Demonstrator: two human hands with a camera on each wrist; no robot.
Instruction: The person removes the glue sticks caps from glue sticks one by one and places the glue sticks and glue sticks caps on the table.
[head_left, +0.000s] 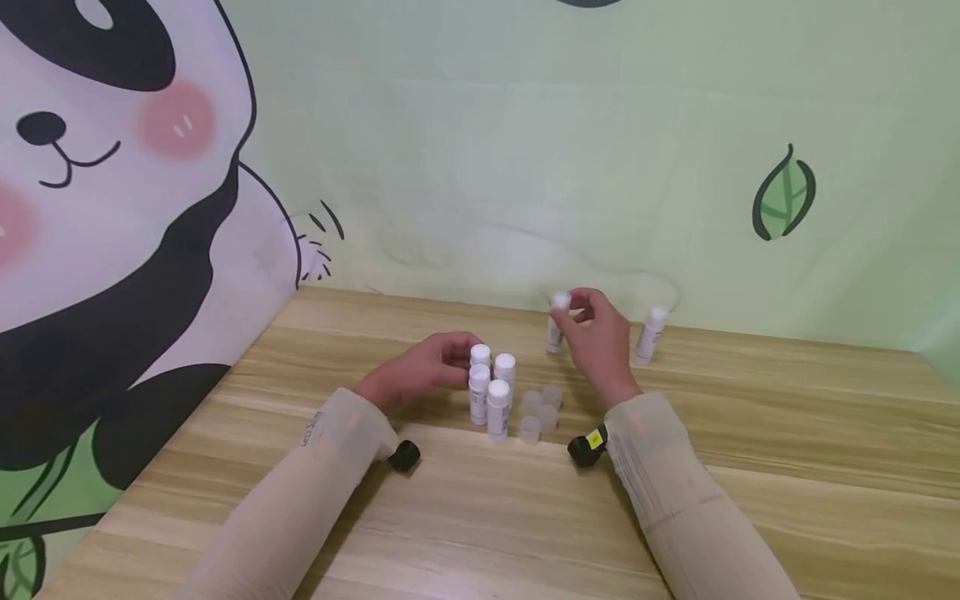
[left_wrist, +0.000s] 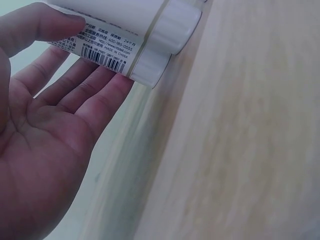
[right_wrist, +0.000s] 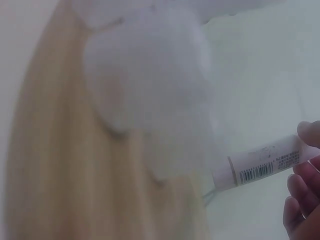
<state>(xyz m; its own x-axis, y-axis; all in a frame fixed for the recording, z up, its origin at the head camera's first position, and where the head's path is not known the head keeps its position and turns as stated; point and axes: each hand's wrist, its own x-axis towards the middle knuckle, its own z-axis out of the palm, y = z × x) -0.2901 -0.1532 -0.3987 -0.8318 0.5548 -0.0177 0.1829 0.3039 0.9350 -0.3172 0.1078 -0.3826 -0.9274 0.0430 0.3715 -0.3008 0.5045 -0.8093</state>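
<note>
My left hand (head_left: 423, 367) holds a white glue stick (head_left: 481, 353) at the back of a small upright group, thumb on one side and fingers on the other. In the left wrist view, its thumb (left_wrist: 65, 25) lies on the printed label. Other white glue sticks (head_left: 498, 408) stand close together in front. With its thumb and fingers, my right hand (head_left: 600, 342) pinches another glue stick (head_left: 556, 333) near its top, behind and right of the group. The right wrist view shows that glue stick's barcode label (right_wrist: 257, 172).
Several small translucent caps (head_left: 530, 429) cluster just right of the group. One more glue stick (head_left: 651, 335) stands to the right of my right hand. Behind the wooden table (head_left: 450, 517) hangs a pale green panda-print backdrop (head_left: 480, 167). Blurred translucent shapes (right_wrist: 150, 75) fill much of the right wrist view.
</note>
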